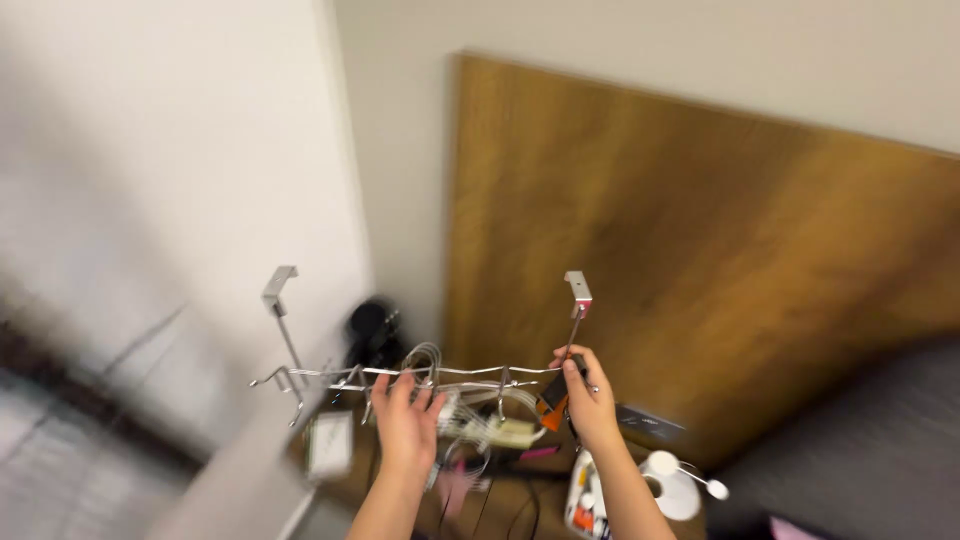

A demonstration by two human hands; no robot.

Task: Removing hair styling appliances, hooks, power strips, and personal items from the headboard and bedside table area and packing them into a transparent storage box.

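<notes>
Both hands are up holding a chrome over-door hook rack (430,375) in mid-air, in front of the wall corner and above the cluttered desk. Left hand (405,415) has fingers spread up against the horizontal rail near the middle, more a loose support than a firm grip. Right hand (585,395) is closed around the right upright just below its bracket (578,290), and seems to pinch an orange-and-black tool (555,395) too, though blur makes that unsure. To handle it well, I'd say: keep the rail level, both top brackets at equal height, left bracket (278,288) watched since nothing holds that end. Hooks hang down and could snag the cables (450,410) below. Surface: a wooden desk (500,500), crowded with wires, a white cup with spoon (675,485), small packets. Room: off-white walls, large wood panel (700,260) leaning behind, dark upholstery lower right.
</notes>
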